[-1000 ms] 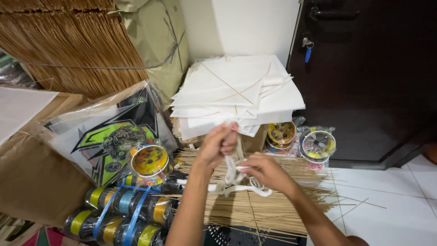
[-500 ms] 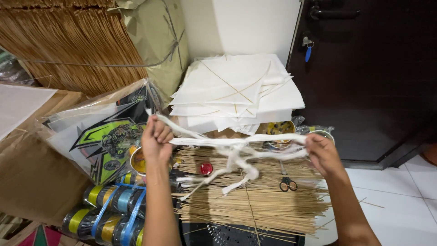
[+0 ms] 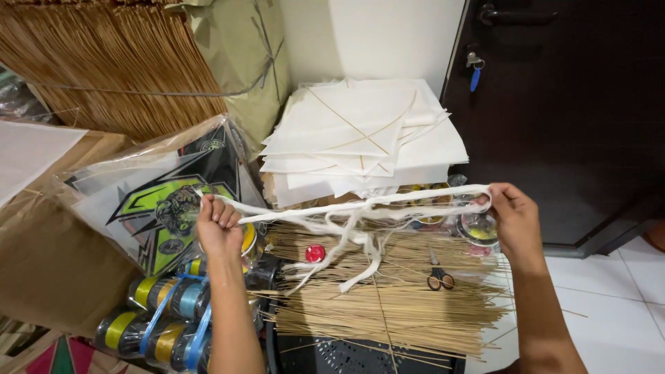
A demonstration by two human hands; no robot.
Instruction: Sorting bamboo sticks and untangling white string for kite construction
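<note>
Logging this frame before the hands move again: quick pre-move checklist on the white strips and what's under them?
1. Left hand closed on one end of the white strip bundle: ok.
2. Right hand closed on the other end: ok.
3. Bundle pulled out between the hands: ok, roughly level.
4. Strands free of tangles: not ok, loose ends hang knotted at the middle.
5. Hanging ends apart from the thin stick pile: cannot tell, they dangle close over it.
6. Scissors out of the way: ok, lying on the sticks, apart from both hands.
</note>
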